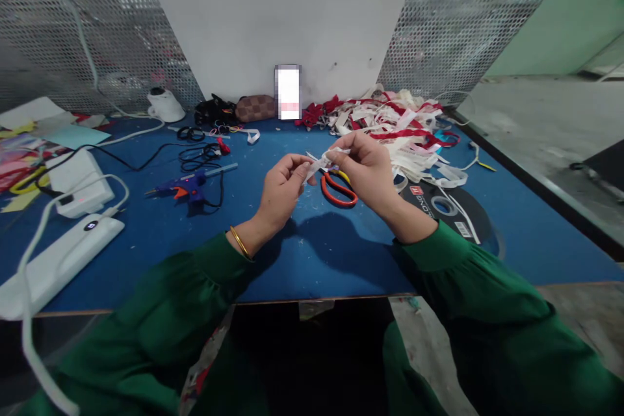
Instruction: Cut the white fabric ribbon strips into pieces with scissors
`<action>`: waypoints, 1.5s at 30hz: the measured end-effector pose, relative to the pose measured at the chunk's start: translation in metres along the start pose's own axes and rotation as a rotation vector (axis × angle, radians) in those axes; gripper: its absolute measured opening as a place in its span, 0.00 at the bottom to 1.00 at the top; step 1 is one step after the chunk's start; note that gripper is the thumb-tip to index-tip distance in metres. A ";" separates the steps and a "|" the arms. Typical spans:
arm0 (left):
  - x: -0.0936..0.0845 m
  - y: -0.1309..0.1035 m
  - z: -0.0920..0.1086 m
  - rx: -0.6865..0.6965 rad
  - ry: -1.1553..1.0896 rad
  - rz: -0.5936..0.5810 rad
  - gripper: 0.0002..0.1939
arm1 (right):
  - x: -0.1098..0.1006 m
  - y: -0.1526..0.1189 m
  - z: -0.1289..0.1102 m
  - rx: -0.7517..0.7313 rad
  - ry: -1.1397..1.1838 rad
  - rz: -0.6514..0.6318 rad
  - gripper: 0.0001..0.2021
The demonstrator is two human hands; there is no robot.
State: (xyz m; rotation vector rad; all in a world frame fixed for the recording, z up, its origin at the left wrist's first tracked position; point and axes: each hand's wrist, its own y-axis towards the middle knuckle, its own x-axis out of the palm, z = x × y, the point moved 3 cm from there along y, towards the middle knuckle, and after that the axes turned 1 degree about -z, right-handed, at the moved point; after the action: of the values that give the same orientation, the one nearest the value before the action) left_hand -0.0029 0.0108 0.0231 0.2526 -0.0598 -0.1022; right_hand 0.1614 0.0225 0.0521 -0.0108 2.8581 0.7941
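Note:
My left hand pinches one end of a white ribbon between thumb and fingers. On the other side my right hand grips the same ribbon, bunched near its fingertips. The two hands are close together above the blue table. Just beneath them lie scissors with red and yellow handles, their blades hidden. To the right of my right wrist rests a black spool with a white strip across it. A blue glue gun lies left of my left hand.
Red and white ribbon scraps are heaped at the back right. A phone stands against the white panel beside a checkered pouch. Cables, a white power bank and a white adapter occupy the left, with papers behind.

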 end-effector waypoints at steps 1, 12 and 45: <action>-0.001 0.001 0.000 0.000 0.003 0.008 0.05 | -0.002 0.003 0.001 0.025 0.034 0.006 0.06; -0.003 0.000 0.009 0.138 0.132 -0.038 0.13 | -0.011 0.011 0.007 0.086 0.135 0.053 0.07; 0.001 -0.004 0.002 0.025 -0.030 0.076 0.12 | 0.014 -0.010 -0.009 0.029 0.118 -0.026 0.07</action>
State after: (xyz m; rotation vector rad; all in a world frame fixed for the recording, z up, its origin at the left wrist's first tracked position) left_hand -0.0029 0.0066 0.0246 0.2735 -0.1004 -0.0294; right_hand 0.1466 0.0098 0.0519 -0.0939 2.9727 0.7718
